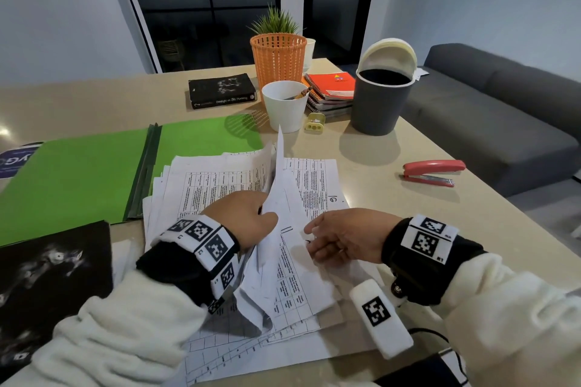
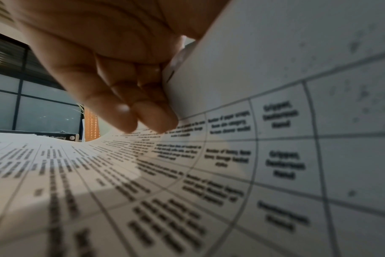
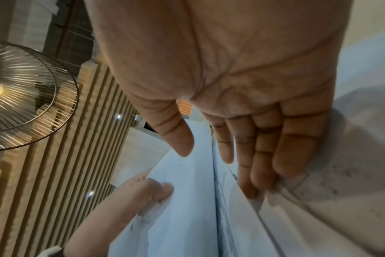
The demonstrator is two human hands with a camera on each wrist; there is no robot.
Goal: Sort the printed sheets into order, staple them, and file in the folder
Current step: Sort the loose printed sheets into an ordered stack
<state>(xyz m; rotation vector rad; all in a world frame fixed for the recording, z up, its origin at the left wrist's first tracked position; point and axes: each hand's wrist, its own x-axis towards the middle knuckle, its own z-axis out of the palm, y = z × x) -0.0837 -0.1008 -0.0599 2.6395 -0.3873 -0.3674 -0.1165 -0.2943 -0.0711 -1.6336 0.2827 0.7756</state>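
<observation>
A loose pile of printed sheets with tables lies on the table in front of me, partly over the open green folder. My left hand grips several sheets lifted upright from the pile; its curled fingers pinch the paper edge. My right hand lies flat with straight fingers on the sheets below, next to handwritten page numbers. The red stapler sits on the table at the right, away from both hands.
Behind the papers stand a white cup of pencils, an orange mesh basket, a grey bin, notebooks, a black book and a yellow sharpener. A dark printed item lies at the near left. A sofa borders the table's right edge.
</observation>
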